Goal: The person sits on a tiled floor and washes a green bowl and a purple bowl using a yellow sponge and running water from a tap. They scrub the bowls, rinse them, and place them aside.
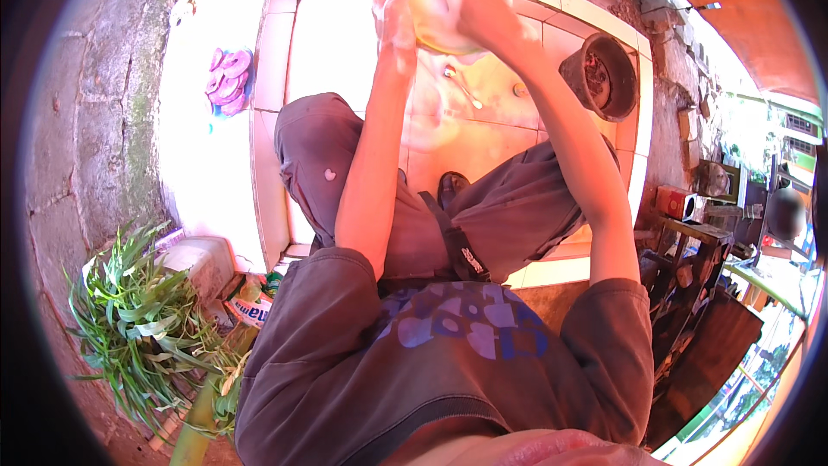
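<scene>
A round yellow-rimmed bowl [423,32] is held up over the tiles at the far side, washed out by bright light. My left hand [396,19] is wrapped around its left side. Across the bowl's right part lies my right hand [487,13], wrist bent; its fingers are blurred, so their grip and anything in them cannot be made out. Below the bowl, a metal spoon [466,86] lies on the tiled floor [496,134]. A small round object [519,90] sits to the spoon's right.
A dark round pot [599,77] stands at the tiled area's right. Pinkish-purple flat pieces [228,82] lie on the bright left ledge [207,173]. A bundle of long green leaves [142,319] sits lower left, beside a pale container [198,263]. Wooden furniture [703,276] stands at right.
</scene>
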Motion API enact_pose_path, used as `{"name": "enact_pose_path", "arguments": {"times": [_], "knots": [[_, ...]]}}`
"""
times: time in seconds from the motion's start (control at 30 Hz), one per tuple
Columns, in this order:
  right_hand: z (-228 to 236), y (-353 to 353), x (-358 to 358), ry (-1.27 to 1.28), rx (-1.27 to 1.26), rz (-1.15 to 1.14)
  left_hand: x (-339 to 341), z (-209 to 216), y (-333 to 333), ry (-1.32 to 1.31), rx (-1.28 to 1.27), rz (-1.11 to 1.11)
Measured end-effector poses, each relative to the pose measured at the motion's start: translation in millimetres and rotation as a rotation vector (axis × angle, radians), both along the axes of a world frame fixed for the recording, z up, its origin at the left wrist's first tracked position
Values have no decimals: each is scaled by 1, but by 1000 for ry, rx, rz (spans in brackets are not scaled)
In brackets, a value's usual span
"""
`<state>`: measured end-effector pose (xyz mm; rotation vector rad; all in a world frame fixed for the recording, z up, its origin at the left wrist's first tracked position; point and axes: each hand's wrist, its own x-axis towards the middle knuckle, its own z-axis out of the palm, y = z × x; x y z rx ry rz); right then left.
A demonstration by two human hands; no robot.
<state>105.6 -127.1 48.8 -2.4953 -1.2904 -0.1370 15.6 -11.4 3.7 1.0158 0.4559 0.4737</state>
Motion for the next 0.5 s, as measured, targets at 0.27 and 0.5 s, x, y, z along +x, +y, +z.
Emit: {"name": "enact_pose_path", "arguments": {"times": [0.27, 0.5], "knots": [[-7, 3, 3, -62, -56, 13, 0, 7, -2, 43, 1, 64], [5, 2, -6, 124, 165, 76, -12, 13, -6, -34, -23, -103]]}}
